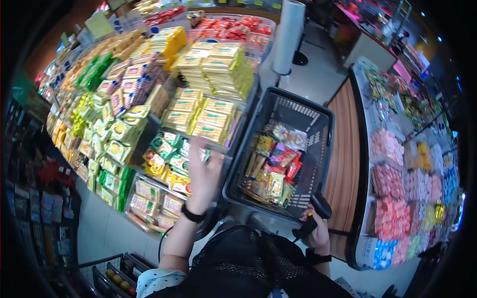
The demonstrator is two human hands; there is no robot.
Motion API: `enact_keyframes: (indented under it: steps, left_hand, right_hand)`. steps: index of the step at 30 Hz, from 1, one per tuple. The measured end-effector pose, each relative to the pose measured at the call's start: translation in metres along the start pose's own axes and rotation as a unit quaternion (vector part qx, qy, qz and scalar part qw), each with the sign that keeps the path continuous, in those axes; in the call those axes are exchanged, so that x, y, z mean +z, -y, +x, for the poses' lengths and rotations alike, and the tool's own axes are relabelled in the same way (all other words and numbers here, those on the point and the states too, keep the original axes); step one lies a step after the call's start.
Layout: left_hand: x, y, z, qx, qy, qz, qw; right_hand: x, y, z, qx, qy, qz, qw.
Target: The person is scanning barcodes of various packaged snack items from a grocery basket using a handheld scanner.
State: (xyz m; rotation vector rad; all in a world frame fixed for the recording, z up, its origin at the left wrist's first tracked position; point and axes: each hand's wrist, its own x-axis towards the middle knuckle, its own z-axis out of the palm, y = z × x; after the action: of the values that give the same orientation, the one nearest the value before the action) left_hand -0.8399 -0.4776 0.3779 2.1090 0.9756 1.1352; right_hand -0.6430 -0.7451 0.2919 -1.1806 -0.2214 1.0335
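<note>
My left hand (pixel 204 174) is raised over the front of the snack display, blurred by motion. Its fingers look apart, with nothing visible in them. Just beside and below it lie green packets (pixel 161 145) and yellow packets (pixel 176 183). My right hand (pixel 318 229) is closed around a black handle (pixel 307 227) at the near right corner of a dark shopping basket (pixel 324 149). Inside the basket is a mixed pile of small wrapped snacks (pixel 276 166), among them red packets (pixel 294 168).
Stacked yellow-wrapped biscuits (pixel 218 67) rise behind my left hand. A roll of plastic bags (pixel 288 37) stands beyond the basket. To the right, a wood-sided counter (pixel 343 164) holds pink packets (pixel 392 218). A wire rack with fruit (pixel 117 278) is at lower left.
</note>
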Motion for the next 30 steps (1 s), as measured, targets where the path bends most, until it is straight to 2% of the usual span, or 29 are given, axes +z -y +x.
enact_keyframes:
  steps: [1,2,4,6,8,10,12,13,14,16,17,21,23,24,26,28,30]
  left_hand:
    - [0.012,-0.009,0.002,-0.022,0.0,-0.045,0.999]
    - [0.04,-0.018,0.003,0.081,0.053,-0.063,0.993]
    - [0.096,-0.032,-0.002,0.129,0.143,-0.045,0.98]
    - [0.151,-0.029,-0.019,0.153,0.245,0.094,0.953]
    - [0.197,-0.021,-0.034,0.073,0.43,0.201,0.877]
    - [0.248,0.012,-0.047,0.016,0.66,0.246,0.71]
    - [0.314,0.087,-0.092,0.081,0.619,0.214,0.751]
    - [0.302,0.062,-0.086,-0.07,0.576,0.304,0.755]
    - [0.303,0.062,-0.09,-0.118,0.534,0.309,0.778]
    - [0.297,0.062,-0.091,-0.147,0.521,0.3,0.785]
    - [0.304,0.06,-0.089,-0.103,0.54,0.334,0.766]
    - [0.313,0.071,-0.082,-0.125,0.52,0.358,0.765]
    - [0.296,0.078,-0.053,-0.256,0.593,0.131,0.752]
    - [0.293,0.086,-0.043,-0.271,0.648,0.022,0.711]
    - [0.276,0.069,-0.039,-0.318,0.535,-0.191,0.759]
    - [0.224,-0.018,0.001,-0.392,0.525,-0.221,0.723]
    - [0.222,-0.016,0.001,-0.377,0.555,-0.199,0.714]
  right_hand:
    - [-0.005,-0.001,-0.001,-0.001,-0.003,0.01,1.0]
    - [-0.01,0.0,-0.003,-0.003,-0.005,0.021,1.0]
    - [-0.015,0.0,0.001,-0.014,0.001,-0.003,1.0]
    - [-0.019,0.002,0.001,-0.02,0.01,0.005,1.0]
    - [-0.017,0.007,0.001,-0.026,0.002,0.027,0.999]
    - [-0.02,0.008,0.0,-0.036,0.03,-0.021,0.999]
    - [-0.023,0.017,0.001,-0.023,0.02,0.003,1.0]
    - [-0.027,0.017,0.002,-0.016,0.029,0.002,0.999]
    - [-0.03,0.019,0.003,-0.008,0.038,0.006,0.999]
    - [-0.033,0.02,0.003,0.013,0.046,-0.02,0.999]
    - [-0.037,0.022,0.005,0.02,0.044,0.011,0.999]
    - [-0.043,0.032,0.009,0.031,0.063,0.001,0.998]
    - [-0.045,0.033,0.012,0.034,0.099,0.009,0.994]
    - [-0.048,0.037,0.015,0.033,0.102,0.008,0.994]
    - [-0.049,0.043,0.018,0.046,0.135,-0.004,0.99]
    - [-0.047,0.042,0.021,0.048,0.141,-0.005,0.989]
    - [-0.044,0.042,0.022,0.049,0.148,0.001,0.988]
